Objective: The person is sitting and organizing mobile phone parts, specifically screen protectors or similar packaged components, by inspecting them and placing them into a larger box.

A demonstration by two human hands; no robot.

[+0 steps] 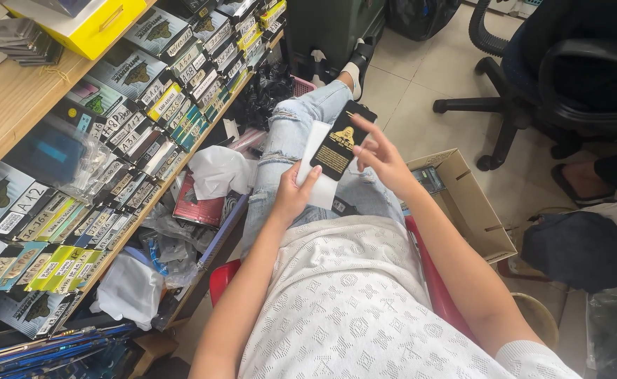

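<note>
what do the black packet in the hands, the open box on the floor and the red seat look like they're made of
Black packet: probably printed card, flat and stiff, matte black with a gold design; held by the left hand and right hand.
Open box: corrugated cardboard, plain brown with folded flaps.
Red seat: likely moulded plastic, a smooth, slightly shiny edge; only a rim shows.

- The white sleeve (320,165) is mostly hidden behind the black packet (342,140) and the left hand (293,196).
- Boxes on the shelf (147,203) left of the packet are cut off by the frame's left edge.
- Right of the packet, the office chair (568,77) is cut by the top and right edges.
</note>
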